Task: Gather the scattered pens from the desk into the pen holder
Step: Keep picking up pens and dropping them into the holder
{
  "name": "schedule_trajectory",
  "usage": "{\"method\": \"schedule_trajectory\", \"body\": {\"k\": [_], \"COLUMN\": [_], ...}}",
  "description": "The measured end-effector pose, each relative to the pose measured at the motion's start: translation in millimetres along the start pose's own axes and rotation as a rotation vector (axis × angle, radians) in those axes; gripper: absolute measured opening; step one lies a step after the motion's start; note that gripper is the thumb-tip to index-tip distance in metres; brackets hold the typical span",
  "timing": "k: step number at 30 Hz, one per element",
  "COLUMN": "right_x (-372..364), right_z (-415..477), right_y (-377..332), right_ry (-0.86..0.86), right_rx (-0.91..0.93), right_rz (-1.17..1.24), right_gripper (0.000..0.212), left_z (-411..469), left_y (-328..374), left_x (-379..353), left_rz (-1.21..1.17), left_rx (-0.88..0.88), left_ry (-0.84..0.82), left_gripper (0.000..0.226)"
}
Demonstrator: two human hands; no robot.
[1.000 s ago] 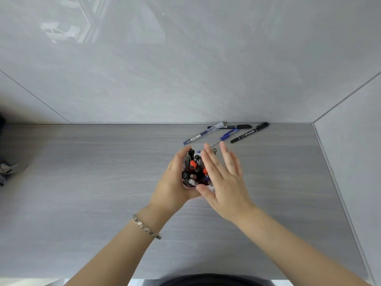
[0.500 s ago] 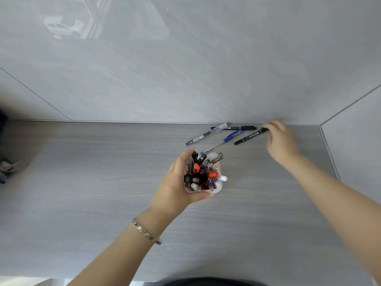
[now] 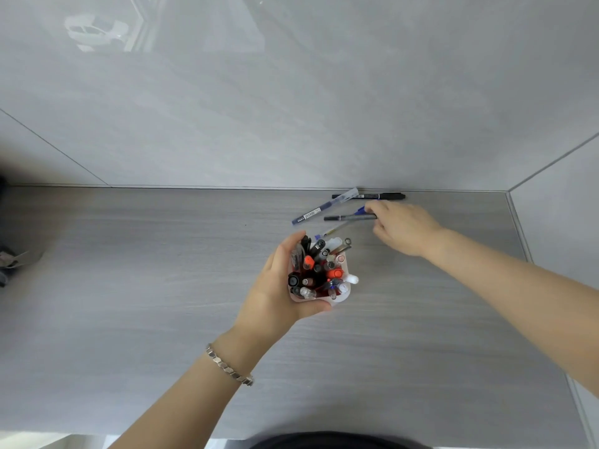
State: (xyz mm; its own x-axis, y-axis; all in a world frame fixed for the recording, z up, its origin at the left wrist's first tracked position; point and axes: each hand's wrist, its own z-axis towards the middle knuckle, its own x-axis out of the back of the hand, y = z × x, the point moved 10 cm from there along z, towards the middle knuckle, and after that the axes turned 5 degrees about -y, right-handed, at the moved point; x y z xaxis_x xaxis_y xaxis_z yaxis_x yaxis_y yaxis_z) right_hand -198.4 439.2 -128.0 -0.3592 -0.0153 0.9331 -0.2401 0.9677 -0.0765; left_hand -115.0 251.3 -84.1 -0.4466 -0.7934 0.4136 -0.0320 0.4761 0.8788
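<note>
On the left side of the grey desk (image 3: 129,286) the person's left hand (image 3: 275,296) is wrapped around the white pen holder (image 3: 343,294), thumb on the far side and fingers under the near rim; I judge it holds the cup steady, and a little tilted toward the right hand, so that the next pen can go in without knocking it over. The holder is already crowded with pens, their caps up (black, orange and clear ones). Just beyond it, on the far right part of the desk near the wall, the loose pens lie. A clear pen with blue ink (image 3: 324,207) has its long axis diagonal, near-left to far-right. Behind it a black marker (image 3: 376,196) lies along the wall, left to right. A blue-capped pen (image 3: 334,231) lies diagonal too, partly under the gripped one. The right hand (image 3: 402,226) is closed on a dark grey pen (image 3: 348,217), pinching its right end; the pen is almost level, its free end pointing left toward the holder, and whether it is lifted off the desk I cannot tell. Probably it needs turning upright before it goes in.
</note>
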Motion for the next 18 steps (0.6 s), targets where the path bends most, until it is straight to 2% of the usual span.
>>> {"method": "schedule_trajectory", "body": {"k": [4, 10, 12, 15, 18], "right_x": [-8, -18, -8, 26, 58], "right_z": [17, -13, -39, -88, -134], "right_y": [-5, -18, -13, 4, 8], "right_ry": [-0.067, -0.108, -0.045, 0.140, 0.168], "right_rx": [-0.001, 0.020, -0.055, -0.190, -0.238], "right_rz": [-0.148, -0.159, 0.001, 0.408, 0.719], "right_gripper": [0.036, 0.029, 0.027, 0.016, 0.010], "left_z": [1, 1, 1, 0, 0], "left_y": [-3, -4, -4, -4, -4], "left_x": [-1, 0, 0, 1, 1], "left_rz": [-0.006, 0.013, 0.017, 0.008, -0.007], "left_rx": [0.004, 0.005, 0.003, 0.001, 0.005], "left_ry": [-0.006, -0.003, -0.001, 0.006, 0.006], "left_gripper": [0.094, 0.092, 0.092, 0.093, 0.091]}}
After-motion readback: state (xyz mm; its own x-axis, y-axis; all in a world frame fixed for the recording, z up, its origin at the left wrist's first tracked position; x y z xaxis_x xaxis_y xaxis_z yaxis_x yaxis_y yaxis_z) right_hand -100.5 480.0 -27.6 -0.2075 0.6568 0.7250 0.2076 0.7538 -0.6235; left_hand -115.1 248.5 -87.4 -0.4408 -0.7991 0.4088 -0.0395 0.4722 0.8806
